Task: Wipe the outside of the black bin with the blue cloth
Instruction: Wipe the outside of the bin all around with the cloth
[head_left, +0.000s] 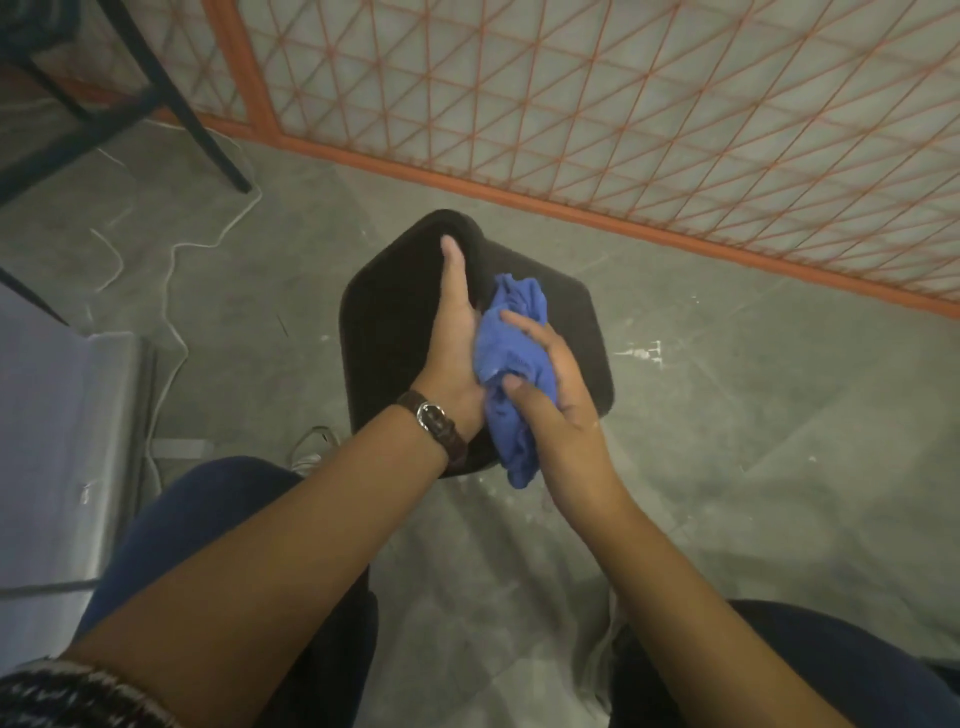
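The black bin (384, 322) lies on the grey floor below me, its dark outer surface facing up. Over the bin, my left hand (454, 338) and my right hand (556, 395) meet. Bunched between them is the blue cloth (506, 353), its lower end hanging down past my wrists. My right hand wraps its fingers and thumb around the cloth. My left hand, with a brown watch on the wrist, has its thumb stretched up; its palm lies against the cloth. Whether the left fingers grip the cloth or the bin is hidden.
An orange mesh fence (623, 114) runs across the back. Dark metal legs (197, 119) stand at the upper left, with a white cord (171, 291) trailing on the floor. A grey metal unit (62, 441) stands at the left. My knees and a white shoe (314, 452) are below.
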